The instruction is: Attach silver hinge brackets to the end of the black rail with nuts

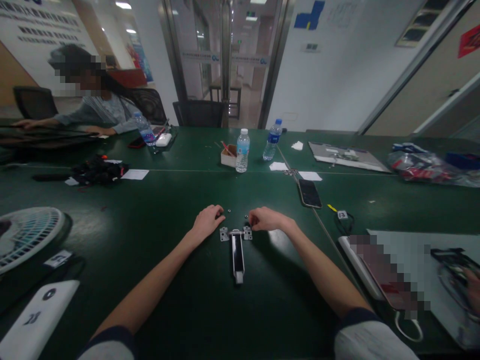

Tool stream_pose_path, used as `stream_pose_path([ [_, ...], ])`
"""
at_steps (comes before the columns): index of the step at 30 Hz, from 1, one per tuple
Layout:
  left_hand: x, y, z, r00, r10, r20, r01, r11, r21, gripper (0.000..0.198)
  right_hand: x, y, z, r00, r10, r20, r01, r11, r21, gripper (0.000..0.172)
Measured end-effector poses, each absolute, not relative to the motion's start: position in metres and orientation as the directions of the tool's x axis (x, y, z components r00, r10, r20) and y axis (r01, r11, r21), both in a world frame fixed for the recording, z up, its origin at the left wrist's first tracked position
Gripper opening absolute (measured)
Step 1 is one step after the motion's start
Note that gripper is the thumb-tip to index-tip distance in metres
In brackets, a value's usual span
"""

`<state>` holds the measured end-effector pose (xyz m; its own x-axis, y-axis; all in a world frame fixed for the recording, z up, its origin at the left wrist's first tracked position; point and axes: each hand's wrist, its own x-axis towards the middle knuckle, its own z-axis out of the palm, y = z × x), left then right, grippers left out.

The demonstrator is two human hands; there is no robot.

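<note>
A T-shaped metal latch-like part (238, 252) lies on the dark green table, its long dark-faced body pointing toward me. Two small plates with holes, a left plate (224, 234) and a right plate (248, 233), flank its top end. My left hand (208, 220) rests just beyond the left plate, thumb and fingers apart, holding nothing. At the right plate, my right hand (265, 219) has its fingers curled together in a pinch; what they hold, if anything, is too small to make out. Two tiny nut-like pieces, one left (229, 210) and one right (246, 216), lie between my hands.
Water bottles (243, 152) and a small box (228, 156) stand farther back. To the right lie a phone (309, 193) and a white power bank (360, 267). On the left are a fan (32, 235) and a white device (41, 315). Another person (108, 107) sits across.
</note>
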<state>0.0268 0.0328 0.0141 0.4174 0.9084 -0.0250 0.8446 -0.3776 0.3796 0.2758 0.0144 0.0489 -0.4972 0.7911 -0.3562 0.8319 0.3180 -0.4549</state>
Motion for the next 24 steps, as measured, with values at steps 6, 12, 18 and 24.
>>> stream_pose_path([
  [6,0.016,0.037,0.022,0.485,0.873,-0.057,0.819,-0.430,0.380,0.020,0.285,0.017,0.040,-0.438,0.821,-0.367,0.870,0.283,-0.405,0.023],
  [12,0.023,0.033,0.021,0.474,0.879,-0.040,0.823,-0.427,0.375,0.028,0.285,0.015,0.046,-0.397,0.834,-0.384,0.893,0.254,-0.372,0.020],
  [18,0.022,0.032,0.025,0.505,0.861,-0.068,0.817,-0.451,0.360,0.022,0.281,0.012,0.052,-0.393,0.828,-0.399,0.903,0.266,-0.337,0.015],
  [24,0.016,0.031,0.033,0.539,0.828,-0.154,0.815,-0.466,0.346,0.013,0.281,0.012,0.049,-0.383,0.834,-0.398,0.913,0.274,-0.304,0.018],
])
